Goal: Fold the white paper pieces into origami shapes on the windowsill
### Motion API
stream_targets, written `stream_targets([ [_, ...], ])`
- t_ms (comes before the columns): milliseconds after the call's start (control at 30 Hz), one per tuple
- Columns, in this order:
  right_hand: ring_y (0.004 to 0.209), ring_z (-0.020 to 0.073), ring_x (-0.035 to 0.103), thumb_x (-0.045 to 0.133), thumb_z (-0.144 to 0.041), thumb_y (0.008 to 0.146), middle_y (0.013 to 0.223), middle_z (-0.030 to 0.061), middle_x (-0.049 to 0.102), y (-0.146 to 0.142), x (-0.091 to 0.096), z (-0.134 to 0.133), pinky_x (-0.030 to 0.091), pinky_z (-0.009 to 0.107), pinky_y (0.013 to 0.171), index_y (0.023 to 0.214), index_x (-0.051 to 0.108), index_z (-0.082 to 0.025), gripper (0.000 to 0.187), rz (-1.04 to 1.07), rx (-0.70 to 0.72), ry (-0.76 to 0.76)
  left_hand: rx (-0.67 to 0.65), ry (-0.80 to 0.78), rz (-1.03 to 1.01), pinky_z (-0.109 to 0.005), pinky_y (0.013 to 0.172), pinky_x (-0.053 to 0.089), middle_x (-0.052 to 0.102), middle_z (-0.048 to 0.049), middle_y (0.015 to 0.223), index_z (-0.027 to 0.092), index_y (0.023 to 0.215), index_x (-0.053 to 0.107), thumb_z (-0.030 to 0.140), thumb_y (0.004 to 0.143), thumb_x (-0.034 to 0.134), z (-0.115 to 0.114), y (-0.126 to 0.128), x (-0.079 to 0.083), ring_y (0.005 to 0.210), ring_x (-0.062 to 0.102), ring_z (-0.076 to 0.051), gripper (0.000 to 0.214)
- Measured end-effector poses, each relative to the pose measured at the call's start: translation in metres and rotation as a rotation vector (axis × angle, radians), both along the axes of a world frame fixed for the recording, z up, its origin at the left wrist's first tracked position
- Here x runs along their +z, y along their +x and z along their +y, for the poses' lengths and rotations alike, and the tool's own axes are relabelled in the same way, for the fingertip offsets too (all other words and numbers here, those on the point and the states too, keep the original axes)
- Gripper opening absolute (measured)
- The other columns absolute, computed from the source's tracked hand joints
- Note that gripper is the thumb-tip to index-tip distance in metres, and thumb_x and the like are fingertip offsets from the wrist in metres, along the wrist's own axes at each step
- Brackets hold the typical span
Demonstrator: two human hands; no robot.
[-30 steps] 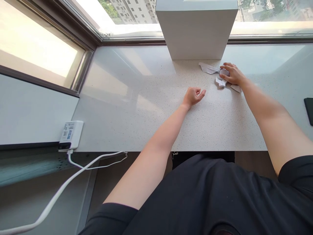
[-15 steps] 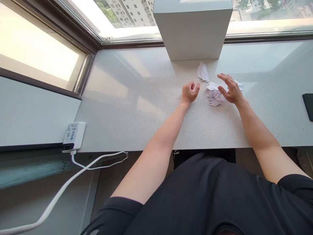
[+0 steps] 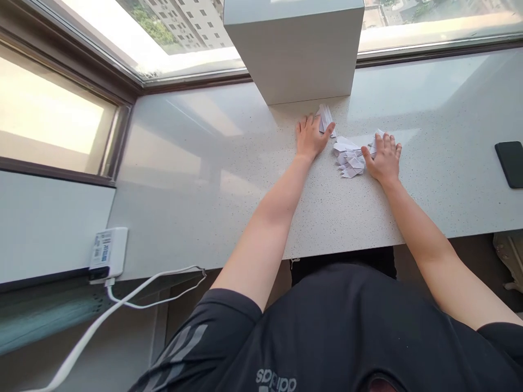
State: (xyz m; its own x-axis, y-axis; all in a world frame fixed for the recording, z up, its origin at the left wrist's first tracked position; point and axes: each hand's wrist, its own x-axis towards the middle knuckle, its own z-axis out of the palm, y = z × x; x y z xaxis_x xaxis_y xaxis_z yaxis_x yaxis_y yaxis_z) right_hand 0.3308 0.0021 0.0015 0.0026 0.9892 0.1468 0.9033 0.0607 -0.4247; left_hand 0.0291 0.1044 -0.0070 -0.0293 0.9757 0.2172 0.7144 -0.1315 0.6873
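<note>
Head view, left hand (image 3: 312, 140) flat with fingers spread wide, touching a folded paper (image 3: 326, 116) by the big box (image 3: 304, 62), right hand (image 3: 383, 161) spread too, over another paper (image 3: 373, 148), paper pile (image 3: 350, 161) between them on the white table (image 3: 183, 218).

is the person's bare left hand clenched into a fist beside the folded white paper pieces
No, the bare left hand is open, its thumb spread apart from its fingers, at a folded white paper piece.
</note>
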Motion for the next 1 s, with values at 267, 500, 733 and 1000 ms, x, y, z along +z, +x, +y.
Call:
stream_targets([
  [267,0.188,0.0459,0.052,0.039,-0.081,0.126,0.194,0.0187,0.065,0.003,0.017,-0.008,0.03,0.075,0.16,0.191,0.061,-0.02,0.092,0.043,0.37,0.013,-0.37,0.103,-0.023,-0.063,0.144,0.054,0.091,-0.0208,0.151,0.026,0.133,0.09,0.108,0.112,0.048,-0.028,-0.001,0.007,0.154,0.081,-0.044,0.094],
  [500,0.174,0.044,0.07,0.045,-0.081,0.124,0.185,0.0138,0.075,0.008,0.025,-0.01,0.059,0.066,0.144,0.184,0.071,-0.028,0.084,0.139,0.661,0.041,-0.426,0.042,-0.067,-0.063,0.141,0.059,0.088,-0.0219,0.157,0.024,0.147,0.087,0.11,0.111,0.041,-0.103,0.001,0.018,0.154,0.08,-0.045,0.104],
  [733,0.153,0.0481,0.08,0.036,-0.083,0.125,0.163,0.0256,0.085,0.003,0.01,-0.001,0.067,0.073,0.13,0.164,0.076,-0.022,0.082,0.181,0.355,0.207,-0.557,-0.038,-0.071,-0.071,0.162,0.031,0.062,-0.0228,0.195,0.027,0.185,0.066,0.121,0.092,0.063,-0.158,-0.008,0.031,0.187,0.054,-0.05,0.133],
  [1000,0.144,0.0433,0.083,0.029,-0.092,0.122,0.149,0.0223,0.089,0.002,0.026,-0.009,0.065,0.067,0.132,0.154,0.077,-0.027,0.087,0.184,0.313,0.067,-0.592,-0.023,0.034,-0.079,0.164,0.019,0.049,-0.0225,0.204,0.029,0.181,0.072,0.086,0.083,0.108,-0.163,0.012,0.017,0.195,0.039,-0.055,0.119],
])
